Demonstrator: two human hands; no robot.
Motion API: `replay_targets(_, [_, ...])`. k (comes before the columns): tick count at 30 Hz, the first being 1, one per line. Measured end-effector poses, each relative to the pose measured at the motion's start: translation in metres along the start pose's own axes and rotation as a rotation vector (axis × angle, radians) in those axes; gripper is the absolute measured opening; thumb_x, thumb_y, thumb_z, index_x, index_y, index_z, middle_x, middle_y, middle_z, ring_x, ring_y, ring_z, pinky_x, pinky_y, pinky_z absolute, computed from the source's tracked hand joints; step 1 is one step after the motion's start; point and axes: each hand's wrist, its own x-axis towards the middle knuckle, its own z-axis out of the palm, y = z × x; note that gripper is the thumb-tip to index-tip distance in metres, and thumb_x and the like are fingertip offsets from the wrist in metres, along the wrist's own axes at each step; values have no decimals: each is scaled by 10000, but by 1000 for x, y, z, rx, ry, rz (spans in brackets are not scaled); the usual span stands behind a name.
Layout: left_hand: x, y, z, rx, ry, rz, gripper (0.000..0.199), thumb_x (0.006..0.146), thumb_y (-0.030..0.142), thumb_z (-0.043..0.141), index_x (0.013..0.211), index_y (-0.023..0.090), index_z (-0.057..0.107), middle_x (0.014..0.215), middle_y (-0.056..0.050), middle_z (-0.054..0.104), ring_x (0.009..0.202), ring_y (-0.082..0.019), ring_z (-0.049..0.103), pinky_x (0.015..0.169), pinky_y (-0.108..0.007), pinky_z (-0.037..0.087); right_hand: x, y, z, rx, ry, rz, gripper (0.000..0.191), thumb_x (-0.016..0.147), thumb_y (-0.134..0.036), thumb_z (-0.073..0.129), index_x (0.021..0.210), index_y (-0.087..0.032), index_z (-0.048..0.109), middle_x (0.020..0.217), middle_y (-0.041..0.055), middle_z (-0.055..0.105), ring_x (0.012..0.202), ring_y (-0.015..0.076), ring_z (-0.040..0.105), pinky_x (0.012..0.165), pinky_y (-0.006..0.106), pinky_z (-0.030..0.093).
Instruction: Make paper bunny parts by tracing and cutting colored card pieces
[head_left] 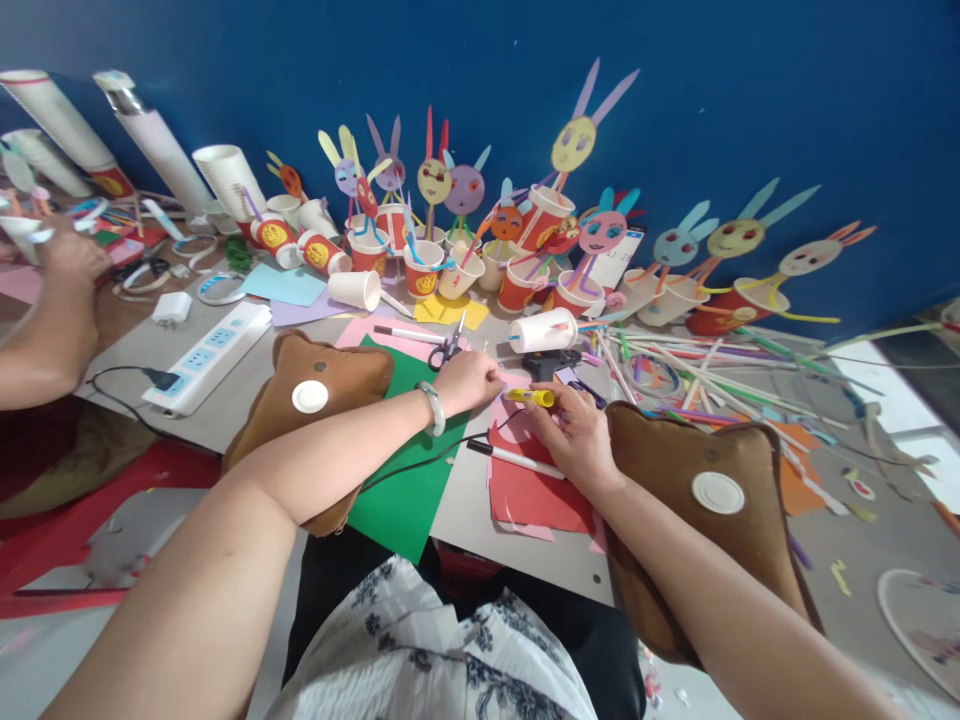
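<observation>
Steadiness helps while your right hand (pixel 579 437) grips the yellow tool (pixel 534 397); whether your left hand (pixel 469 381) holds anything, I can't tell.

A white power strip (pixel 208 358) lies near a brown cushion (pixel 345 370). A blue wall (pixel 480 60) rises behind the grey table (pixel 465 515).

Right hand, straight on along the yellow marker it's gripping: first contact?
Likely the left hand, just past the far end of the yellow marker in the right hand. Depth is unclear in this one view, so it could pass above.
</observation>
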Motion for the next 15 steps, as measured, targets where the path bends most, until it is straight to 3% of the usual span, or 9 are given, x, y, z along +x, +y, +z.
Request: replay_targets(15, [-1, 3, -3, 12, -12, -20, 142, 821, 182, 625, 720, 135, 714, 763, -60, 730, 728, -167, 638, 647, -262, 413, 7, -2, -2, -42, -63, -122, 271, 986, -427, 511, 1019, -214, 676, 826, 48, 743, 735, 218, 617, 840, 397, 465])
